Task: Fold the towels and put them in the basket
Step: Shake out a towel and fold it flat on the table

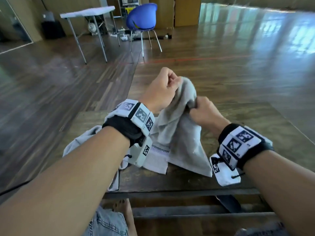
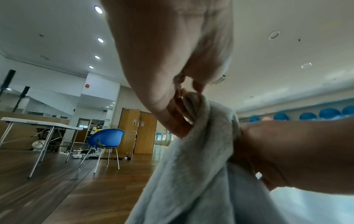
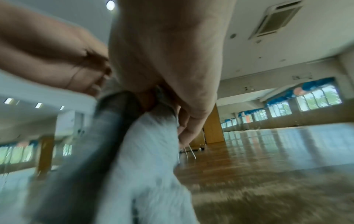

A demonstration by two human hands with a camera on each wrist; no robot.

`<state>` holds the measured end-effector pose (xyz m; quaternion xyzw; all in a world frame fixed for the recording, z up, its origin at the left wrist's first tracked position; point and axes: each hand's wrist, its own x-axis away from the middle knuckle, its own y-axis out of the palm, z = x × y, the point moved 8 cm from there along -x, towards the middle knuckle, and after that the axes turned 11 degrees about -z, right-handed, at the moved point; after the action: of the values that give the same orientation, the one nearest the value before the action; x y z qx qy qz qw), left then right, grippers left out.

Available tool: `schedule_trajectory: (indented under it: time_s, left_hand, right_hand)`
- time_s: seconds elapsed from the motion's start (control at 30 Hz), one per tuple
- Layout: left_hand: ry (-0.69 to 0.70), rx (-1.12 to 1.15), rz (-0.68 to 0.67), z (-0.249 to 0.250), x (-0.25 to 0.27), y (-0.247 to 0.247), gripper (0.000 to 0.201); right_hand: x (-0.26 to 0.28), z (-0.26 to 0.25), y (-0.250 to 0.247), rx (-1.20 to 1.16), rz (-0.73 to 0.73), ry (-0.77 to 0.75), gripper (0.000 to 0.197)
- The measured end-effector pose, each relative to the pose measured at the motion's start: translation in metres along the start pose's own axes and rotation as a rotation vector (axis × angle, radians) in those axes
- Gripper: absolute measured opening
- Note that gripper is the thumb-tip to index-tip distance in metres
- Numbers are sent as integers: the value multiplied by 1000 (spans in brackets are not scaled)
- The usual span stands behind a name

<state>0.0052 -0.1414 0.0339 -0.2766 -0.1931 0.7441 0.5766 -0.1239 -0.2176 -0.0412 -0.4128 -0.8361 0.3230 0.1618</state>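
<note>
A grey towel [image 1: 179, 133] hangs bunched above the low wooden table [image 1: 247, 120], its lower end resting on the top. My left hand [image 1: 163, 87] pinches its upper edge, raised highest. Just right and lower, my right hand [image 1: 201, 109] grips another part of the same edge. The left wrist view shows fingers [image 2: 180, 106] pinching the towel [image 2: 195, 166]. In the blurred right wrist view my right hand [image 3: 162, 94] clutches the towel [image 3: 145, 151]. More pale towel cloth [image 1: 81, 142] lies on the table under my left forearm. No basket is in view.
Beyond the table the wooden floor [image 1: 221, 48] stretches away. A blue chair [image 1: 142, 17] and a white folding table [image 1: 88, 11] stand at the back left. My bare foot [image 1: 126, 213] and denim-clad knee show below the table's front edge.
</note>
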Motion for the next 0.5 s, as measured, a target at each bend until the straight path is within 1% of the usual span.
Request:
schedule_trajectory:
  time_s: [0.03,0.07,0.1,0.13,0.17,0.2,0.23,0.27,0.33,0.4,0.43,0.47,0.5]
  left_hand:
    - [3,54,-12,6,1,-1,32]
    - [-11,81,-43,9,2,-1,44]
    - [-39,85,-98,9,3,1,56]
    - [-69,71,-154,7,6,5,60]
    - [-88,50,-198,5,8,8,56]
    - [-84,25,-213,4,10,8,45]
    - [-63,7,-195,6,12,6,35]
    - [-40,2,-150,8,13,1,29]
    - [-17,52,-20,9,14,-12,24]
    - [-3,123,77,10,14,-21,20]
    - [-3,110,96,9,14,-22,20]
    - [-9,72,88,8,13,-20,23]
    - [-25,38,63,6,13,-15,27]
  right_hand:
    - [-1,-7,-16,-92,66,0,16]
    - [-2,-13,-32,-196,131,0,21]
    - [-2,-21,-47,-289,186,-1,25]
    - [-2,-30,-61,-350,213,-9,28]
    - [-2,-39,-72,-380,215,-25,28]
    - [-2,-47,-81,-385,196,-50,25]
    - [-1,-55,-88,-381,170,-84,24]
    - [1,-61,-94,-374,144,-122,27]
    - [6,-70,-103,-399,123,-219,37]
    - [13,-72,-107,-436,123,-311,37]
    - [14,-67,-104,-424,120,-317,36]
    - [14,-59,-99,-374,106,-278,36]
    - [14,-48,-92,-296,80,-203,38]
